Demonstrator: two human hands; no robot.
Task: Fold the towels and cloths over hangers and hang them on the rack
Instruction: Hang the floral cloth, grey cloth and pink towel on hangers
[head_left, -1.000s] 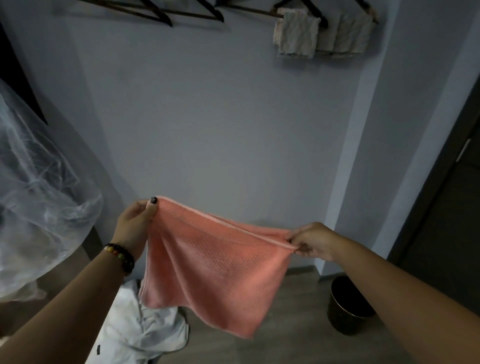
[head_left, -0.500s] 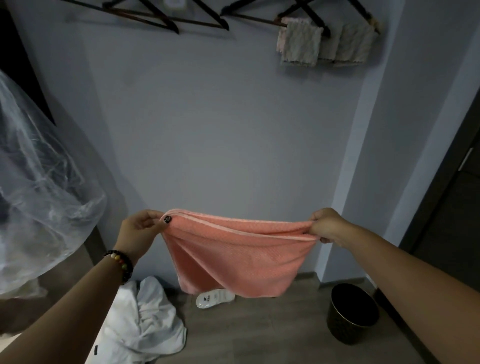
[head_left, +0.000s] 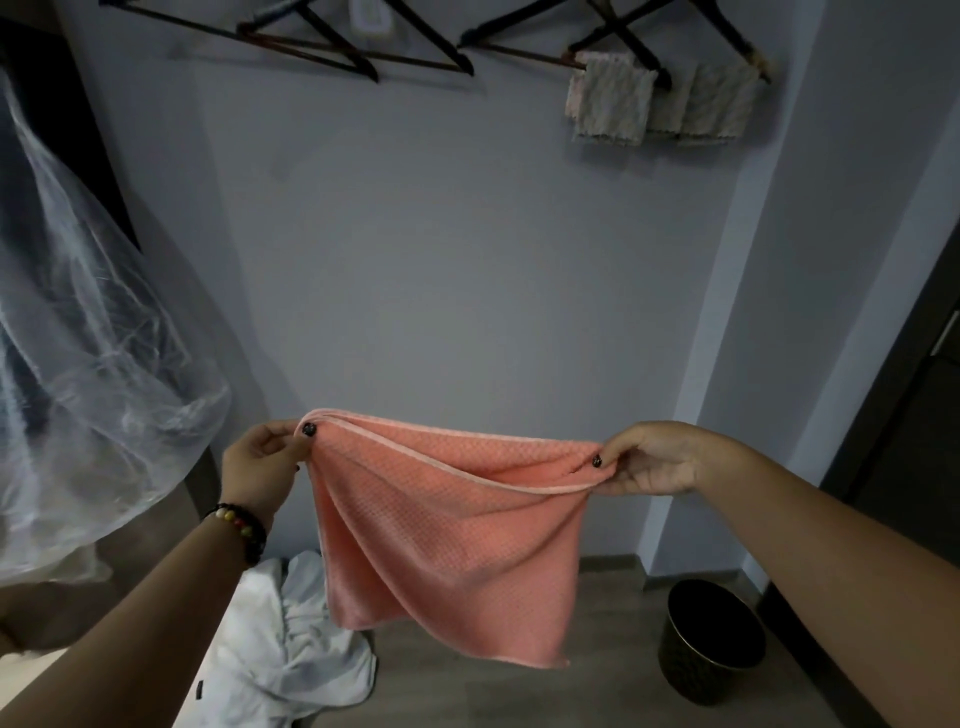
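Pink waffle-weave towel (head_left: 447, 525) is pinched at its top corners: left hand (head_left: 262, 467) at one, right hand (head_left: 649, 460) at the other, thumbs on the front face. It is held chest-high in front of the wall, doubled, top hem sagging between the grips, lower edge uneven with one corner low. Step judged: squaring before draping. Hem should be pulled taut and the layers aligned first. Empty dark hangers (head_left: 332, 47) are overhead on the left; small beige cloths (head_left: 613, 101) are already hung on the right. White laundry (head_left: 291, 654) lies on the floor below.
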